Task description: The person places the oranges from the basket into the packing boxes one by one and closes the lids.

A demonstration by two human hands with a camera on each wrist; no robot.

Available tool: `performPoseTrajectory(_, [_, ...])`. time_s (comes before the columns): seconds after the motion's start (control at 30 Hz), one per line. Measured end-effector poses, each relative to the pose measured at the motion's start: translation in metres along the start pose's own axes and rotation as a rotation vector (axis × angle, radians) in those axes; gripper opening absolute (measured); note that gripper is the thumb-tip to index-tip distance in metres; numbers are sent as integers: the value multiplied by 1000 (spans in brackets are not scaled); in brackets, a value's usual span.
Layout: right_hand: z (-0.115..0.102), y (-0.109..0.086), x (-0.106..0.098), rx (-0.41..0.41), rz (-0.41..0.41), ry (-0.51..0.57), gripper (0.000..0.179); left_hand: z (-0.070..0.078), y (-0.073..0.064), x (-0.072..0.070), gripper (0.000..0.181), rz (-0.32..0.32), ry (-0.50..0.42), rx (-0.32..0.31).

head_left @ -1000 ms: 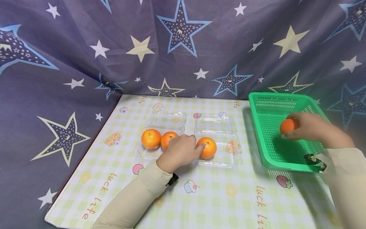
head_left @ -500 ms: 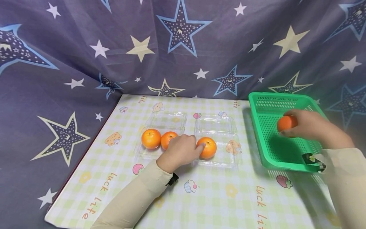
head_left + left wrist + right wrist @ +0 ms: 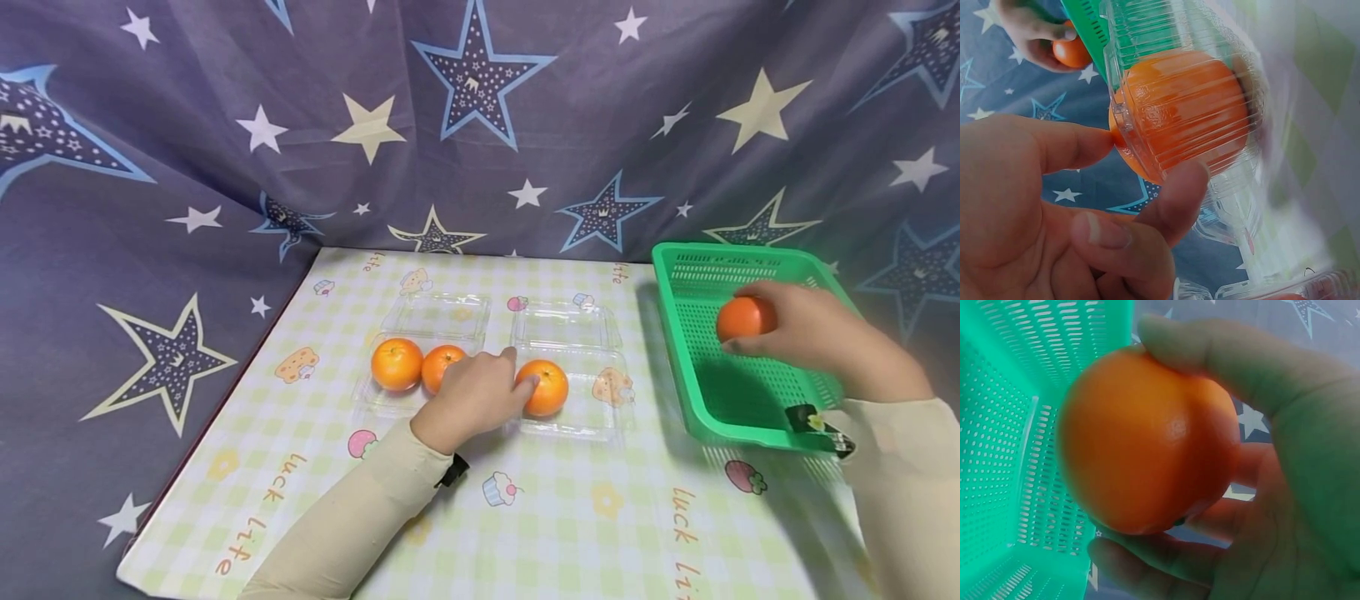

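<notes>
My right hand (image 3: 813, 333) grips an orange (image 3: 746, 325) over the green basket; in the right wrist view the thumb lies on one side of this orange (image 3: 1147, 444) and the fingers curl round the other. My left hand (image 3: 480, 392) is at the left end of the right clear plastic box (image 3: 585, 417), its thumb touching the orange (image 3: 543, 387) in it. In the left wrist view the other fingers (image 3: 1175, 200) bend loosely by the ribbed box wall. The left clear box (image 3: 382, 404) bears two oranges (image 3: 397, 364), one partly hidden behind my left hand.
The green basket (image 3: 701, 417) stands at the table's right side. Both boxes have their clear lids (image 3: 562, 325) folded back, away from me. A checked cloth (image 3: 555, 533) covers the table, and a star-patterned curtain (image 3: 480, 192) hangs behind it.
My right hand has moved slightly left and up with the orange, above the basket. The left index finger has lifted a little; otherwise the left hand stays in place.
</notes>
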State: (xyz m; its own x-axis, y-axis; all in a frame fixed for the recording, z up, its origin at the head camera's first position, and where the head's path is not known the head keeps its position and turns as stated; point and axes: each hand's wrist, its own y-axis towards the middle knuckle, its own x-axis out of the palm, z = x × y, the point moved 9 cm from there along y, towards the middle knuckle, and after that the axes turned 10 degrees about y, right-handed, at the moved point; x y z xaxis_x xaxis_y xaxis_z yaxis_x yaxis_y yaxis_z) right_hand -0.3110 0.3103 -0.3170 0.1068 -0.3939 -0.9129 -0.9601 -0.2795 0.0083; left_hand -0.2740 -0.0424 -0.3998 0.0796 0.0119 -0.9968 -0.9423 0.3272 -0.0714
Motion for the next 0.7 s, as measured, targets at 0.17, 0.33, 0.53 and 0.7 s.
performPoseTrajectory(0.17, [-9, -2, 1, -5, 9, 21, 79, 1, -1, -2, 54, 3, 1, 6])
performPoseTrajectory(0.33, [-18, -3, 3, -11, 23, 42, 78, 2, -3, -2, 54, 6, -2, 16])
performPoseTrajectory(0.53, [-21, -5, 3, -5, 52, 60, 80, 4, -3, -3, 46, 23, 1, 40])
performPoseTrajectory(0.7, [-23, -9, 2, -6, 88, 91, 78, 4, -2, -5, 40, 42, 7, 47])
